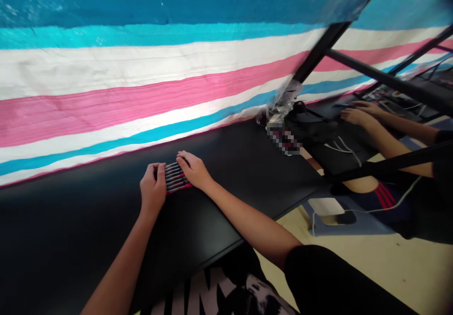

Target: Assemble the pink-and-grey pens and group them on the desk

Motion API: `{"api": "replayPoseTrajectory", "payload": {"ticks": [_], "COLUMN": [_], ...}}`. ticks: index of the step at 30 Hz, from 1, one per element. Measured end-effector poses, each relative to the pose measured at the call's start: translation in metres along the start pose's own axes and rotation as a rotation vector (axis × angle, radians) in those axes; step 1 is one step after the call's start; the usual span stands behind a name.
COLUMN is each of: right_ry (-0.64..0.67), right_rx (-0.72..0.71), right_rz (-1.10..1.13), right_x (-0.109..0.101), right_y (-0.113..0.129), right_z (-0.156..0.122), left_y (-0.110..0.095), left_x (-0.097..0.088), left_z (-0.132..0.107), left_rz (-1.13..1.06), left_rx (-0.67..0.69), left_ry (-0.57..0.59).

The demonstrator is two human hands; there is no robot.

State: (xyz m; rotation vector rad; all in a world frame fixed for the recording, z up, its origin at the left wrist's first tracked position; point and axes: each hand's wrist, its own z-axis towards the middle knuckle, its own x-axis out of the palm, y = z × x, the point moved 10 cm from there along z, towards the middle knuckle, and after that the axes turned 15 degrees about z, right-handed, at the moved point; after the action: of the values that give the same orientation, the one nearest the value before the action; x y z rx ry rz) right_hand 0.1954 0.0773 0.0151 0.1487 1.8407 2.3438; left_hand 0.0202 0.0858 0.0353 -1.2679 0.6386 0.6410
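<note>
Black table (pixel 88 230) carries a row of pens (pixel 176 178) at its centre, left hand (pixel 153 191) curled against the 9 o'clock ends (clamping cannot be told), right hand (pixel 194 169) flat and open at 3 o'clock; uneven pressure would probably scatter the row.

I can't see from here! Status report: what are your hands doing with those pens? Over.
Left hand curled against pens. Right hand flat on them. Row lies on table. Another person's hands far off, right.
</note>
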Motion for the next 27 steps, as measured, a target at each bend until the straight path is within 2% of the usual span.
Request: {"api": "replayPoseTrajectory", "payload": {"ticks": [7,11,16,24,27], "right_ry": [-0.158,-0.124,-0.143,-0.159,-0.128], "right_rx": [0.059,0.07,0.115,0.097,0.087], "right_rz": [0.107,0.172,0.255,0.191,0.187], "right_x": [-0.02,-0.018,-0.02,-0.021,-0.019], "right_y": [-0.003,-0.008,-0.021,-0.015,-0.013], "right_z": [-0.002,-0.002,-0.001,-0.001,-0.001], "left_y": [0.002,0.002,0.004,0.004,0.002], "left_x": [0.0,0.001,0.003,0.0,0.001], "left_z": [-0.002,-0.002,-0.002,-0.003,-0.003], "left_rz": [-0.055,-0.033,-0.055,-0.076,-0.098], "left_rx": [-0.038,-0.018,-0.024,-0.012,-0.009], "left_ry": [-0.002,-0.001,0.015,-0.006,0.004]}}
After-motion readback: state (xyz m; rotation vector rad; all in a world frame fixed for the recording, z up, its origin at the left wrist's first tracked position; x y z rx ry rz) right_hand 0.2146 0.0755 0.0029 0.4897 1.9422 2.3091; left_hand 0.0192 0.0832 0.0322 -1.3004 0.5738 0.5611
